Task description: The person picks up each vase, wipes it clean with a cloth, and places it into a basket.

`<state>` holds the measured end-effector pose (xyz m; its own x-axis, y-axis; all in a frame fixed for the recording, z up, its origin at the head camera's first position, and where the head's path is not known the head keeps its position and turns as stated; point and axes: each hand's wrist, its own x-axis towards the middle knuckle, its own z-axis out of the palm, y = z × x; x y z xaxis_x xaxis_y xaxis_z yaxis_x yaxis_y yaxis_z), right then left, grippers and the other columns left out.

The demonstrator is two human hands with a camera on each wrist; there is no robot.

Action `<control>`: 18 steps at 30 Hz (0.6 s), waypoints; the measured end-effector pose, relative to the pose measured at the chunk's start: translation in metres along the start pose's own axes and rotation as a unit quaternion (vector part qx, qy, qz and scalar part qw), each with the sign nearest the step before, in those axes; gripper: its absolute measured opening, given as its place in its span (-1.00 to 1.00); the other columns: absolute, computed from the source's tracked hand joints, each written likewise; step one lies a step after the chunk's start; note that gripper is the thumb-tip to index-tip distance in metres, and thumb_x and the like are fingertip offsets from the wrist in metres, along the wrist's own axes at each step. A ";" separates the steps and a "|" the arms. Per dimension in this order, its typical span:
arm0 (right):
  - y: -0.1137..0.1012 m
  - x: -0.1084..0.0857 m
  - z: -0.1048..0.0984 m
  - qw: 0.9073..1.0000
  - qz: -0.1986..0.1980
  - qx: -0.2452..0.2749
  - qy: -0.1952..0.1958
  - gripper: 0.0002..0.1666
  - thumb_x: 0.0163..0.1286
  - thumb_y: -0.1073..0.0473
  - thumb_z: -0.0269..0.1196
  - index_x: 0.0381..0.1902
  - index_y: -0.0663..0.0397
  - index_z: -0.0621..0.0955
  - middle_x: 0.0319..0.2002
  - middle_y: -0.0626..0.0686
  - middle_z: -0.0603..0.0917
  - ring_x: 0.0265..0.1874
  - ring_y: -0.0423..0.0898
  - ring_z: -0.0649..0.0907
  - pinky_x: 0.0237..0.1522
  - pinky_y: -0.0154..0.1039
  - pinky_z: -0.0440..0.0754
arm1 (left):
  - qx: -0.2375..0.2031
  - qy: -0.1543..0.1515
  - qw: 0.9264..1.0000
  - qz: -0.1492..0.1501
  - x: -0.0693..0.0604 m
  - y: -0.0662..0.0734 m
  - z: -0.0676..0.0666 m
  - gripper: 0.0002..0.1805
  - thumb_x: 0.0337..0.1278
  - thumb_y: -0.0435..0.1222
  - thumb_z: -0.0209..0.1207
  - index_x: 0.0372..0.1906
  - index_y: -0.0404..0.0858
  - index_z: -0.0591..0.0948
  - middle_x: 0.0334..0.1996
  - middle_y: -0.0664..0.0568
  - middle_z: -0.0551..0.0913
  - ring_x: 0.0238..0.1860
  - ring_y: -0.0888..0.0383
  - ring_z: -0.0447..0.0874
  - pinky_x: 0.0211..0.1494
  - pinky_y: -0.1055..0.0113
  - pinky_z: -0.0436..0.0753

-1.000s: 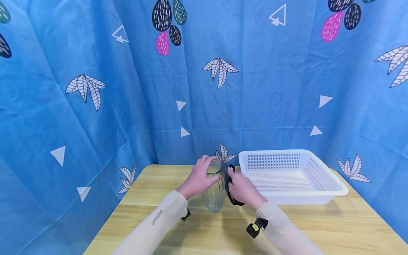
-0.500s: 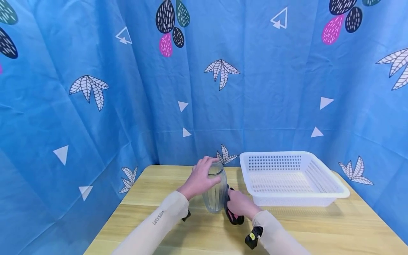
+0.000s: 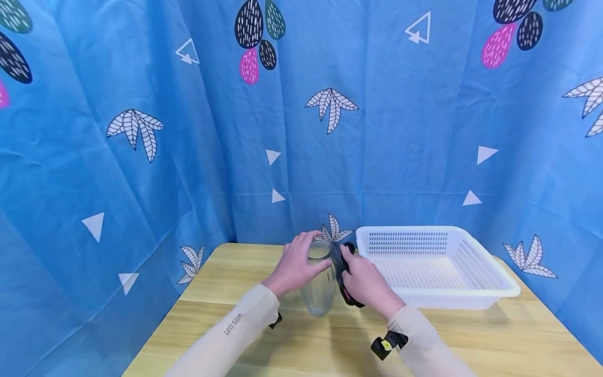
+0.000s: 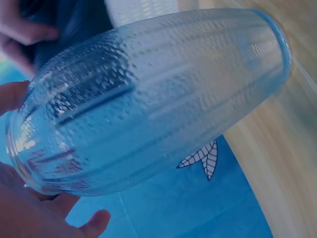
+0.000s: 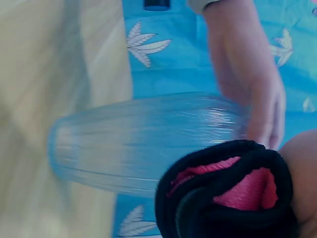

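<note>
A clear ribbed glass vase (image 3: 318, 293) stands upright on the table. My left hand (image 3: 294, 266) grips it round its rim, thumb on the near side. Against the vase's right side is a folded dark cloth (image 3: 339, 264), gripped by my right hand (image 3: 369, 283). In the right wrist view the cloth (image 5: 250, 191) shows black edging and a pink inner face. Seen from the left wrist, the vase (image 4: 168, 99) has a pebbled surface, and the dark cloth shows behind its upper part. My right fingertips are partly hidden by the cloth.
A white perforated plastic basket (image 3: 438, 300) stands on the right of the wooden table (image 3: 301, 356), close beside my right hand. A blue patterned curtain (image 3: 311, 167) hangs behind the table and along its sides.
My right hand and the cloth slid down along the vase's right side, then came back up near its rim. My left hand keeps its grip on the vase, which stays in place.
</note>
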<state>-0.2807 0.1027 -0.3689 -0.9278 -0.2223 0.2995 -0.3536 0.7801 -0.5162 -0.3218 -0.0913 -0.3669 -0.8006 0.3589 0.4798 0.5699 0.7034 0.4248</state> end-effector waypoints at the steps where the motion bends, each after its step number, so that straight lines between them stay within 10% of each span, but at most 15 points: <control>1: -0.002 0.001 -0.002 1.000 -0.008 -0.014 0.014 -0.25 0.38 0.29 0.14 0.53 0.12 0.29 -0.20 0.23 0.71 -0.44 -0.06 0.65 -0.35 -0.11 0.60 | -0.005 -0.006 1.000 0.000 0.000 0.000 -0.001 -0.24 0.19 0.09 0.31 0.42 -0.07 0.36 0.27 0.05 0.51 0.32 0.03 0.42 0.30 -0.07 0.38; 10: 0.006 0.009 0.014 1.000 -0.001 -0.030 -0.006 -0.30 0.36 0.35 0.13 0.46 0.31 0.33 -0.06 0.41 0.67 -0.30 0.09 0.70 -0.32 -0.02 0.62 | -0.033 -0.032 0.999 -0.005 0.002 0.002 0.001 -0.28 0.19 -0.06 0.24 0.45 -0.06 0.34 0.22 0.06 0.44 0.28 0.06 0.37 0.33 -0.02 0.41; 18: 0.031 0.002 0.051 0.994 0.018 0.025 -0.105 -0.36 0.30 0.40 0.05 0.37 0.39 0.41 -0.80 -0.01 0.51 -0.85 -0.14 0.50 -0.53 -0.18 0.57 | -0.050 -0.041 0.998 -0.011 0.001 -0.001 0.002 -0.22 0.10 -0.07 0.24 0.47 0.03 0.30 0.29 0.05 0.44 0.34 0.07 0.33 0.36 -0.07 0.38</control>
<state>-0.3001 0.0967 -0.4253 -0.9427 -0.3156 0.1084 -0.3197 0.7612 -0.5642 -0.3236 -0.0906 -0.3678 -0.8236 0.3950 0.4070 0.5638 0.6483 0.5118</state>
